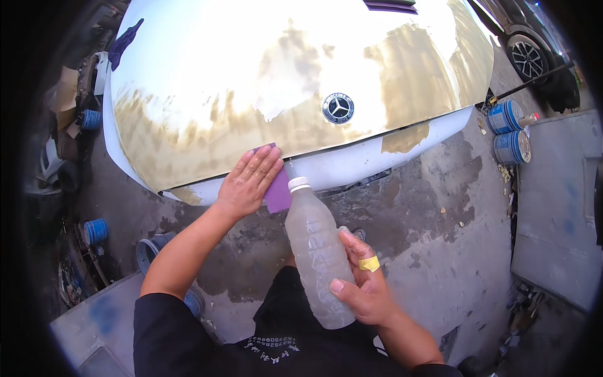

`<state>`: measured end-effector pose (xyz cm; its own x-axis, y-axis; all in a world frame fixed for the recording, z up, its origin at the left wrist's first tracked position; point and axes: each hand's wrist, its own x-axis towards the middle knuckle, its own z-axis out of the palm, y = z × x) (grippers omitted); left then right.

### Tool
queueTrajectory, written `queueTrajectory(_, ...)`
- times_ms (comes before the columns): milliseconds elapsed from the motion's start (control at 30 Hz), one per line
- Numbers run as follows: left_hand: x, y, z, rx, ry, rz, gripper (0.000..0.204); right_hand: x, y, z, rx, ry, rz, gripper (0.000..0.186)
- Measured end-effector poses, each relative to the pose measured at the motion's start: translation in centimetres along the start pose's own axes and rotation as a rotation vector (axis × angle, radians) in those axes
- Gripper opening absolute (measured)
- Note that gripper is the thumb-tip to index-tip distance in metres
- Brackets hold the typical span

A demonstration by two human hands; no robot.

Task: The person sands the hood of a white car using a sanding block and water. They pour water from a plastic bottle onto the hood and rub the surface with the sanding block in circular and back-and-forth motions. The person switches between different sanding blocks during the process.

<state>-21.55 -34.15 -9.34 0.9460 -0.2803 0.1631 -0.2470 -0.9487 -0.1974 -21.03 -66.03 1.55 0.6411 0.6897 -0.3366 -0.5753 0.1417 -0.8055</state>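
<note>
My left hand (250,182) lies with fingers together and outstretched over a purple sheet of sandpaper (278,193), holding it against the front edge of a white car hood (207,135) marked with tan patches. Part of the sheet hangs past the hand; my thumb is hidden. In my right hand (367,283) is a cloudy clear plastic bottle (317,254), gripped near its base. The bottle tilts so that its white cap (299,183) points at the hood edge, just right of the sandpaper. Yellow tape (369,263) wraps one right finger.
A round badge (338,108) sits on the hood. Dark purple cloth (124,44) lies at its far left. Blue buckets (512,147) stand at the right, with another blue bucket (95,231) at the left. Grey panels (559,207) flank the wet, stained concrete floor (433,232).
</note>
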Motion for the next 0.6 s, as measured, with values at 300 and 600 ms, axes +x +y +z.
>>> queueTrajectory(300, 7.9, 4.5, -0.1, -0.061, 0.086, -0.098, 0.061, 0.4, 1.5, 3.8, 0.021, 0.075, -0.037, 0.079)
queueTrajectory(600, -1.9, -3.8, 0.0, -0.126, 0.058, -0.108, 0.059, 0.6, 1.4, 4.5, 0.030, -0.013, -0.047, 0.077)
